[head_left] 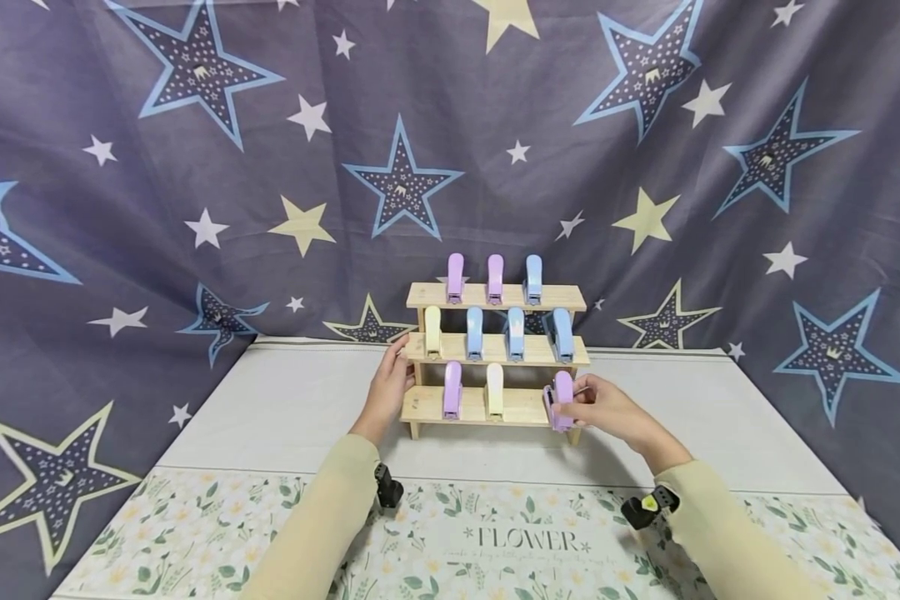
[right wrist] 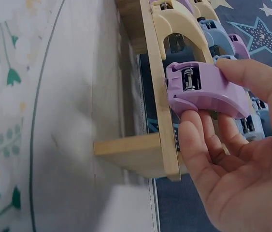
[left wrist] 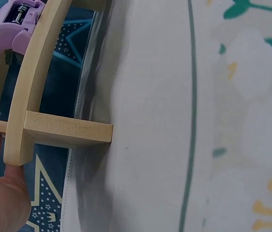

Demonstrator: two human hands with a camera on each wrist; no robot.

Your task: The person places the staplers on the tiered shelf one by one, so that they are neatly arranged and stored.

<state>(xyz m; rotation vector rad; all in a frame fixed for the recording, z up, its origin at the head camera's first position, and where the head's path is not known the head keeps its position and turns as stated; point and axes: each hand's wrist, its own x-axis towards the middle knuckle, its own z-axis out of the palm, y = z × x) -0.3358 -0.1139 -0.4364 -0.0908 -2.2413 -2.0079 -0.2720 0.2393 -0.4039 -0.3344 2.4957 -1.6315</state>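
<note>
In the head view a three-tier wooden display rack (head_left: 521, 408) holds purple, cream and blue staplers. My right hand (head_left: 607, 410) pinches a purple stapler (head_left: 562, 400) at the right end of the bottom shelf. The right wrist view shows the thumb on one side of this purple stapler (right wrist: 208, 87) and the fingers (right wrist: 193, 140) on the other, its end at the shelf's edge. At the rack's left side, my left hand (head_left: 388, 387) holds the end of the middle shelf. The left wrist view shows its fingers (left wrist: 15, 181) against the wood.
On the bottom shelf stand another purple stapler (head_left: 452, 390) and a cream stapler (head_left: 494, 392). Several more fill the upper two tiers. A floral mat (head_left: 217, 533) covers the table's front. Behind hangs a star-patterned curtain (head_left: 457, 100).
</note>
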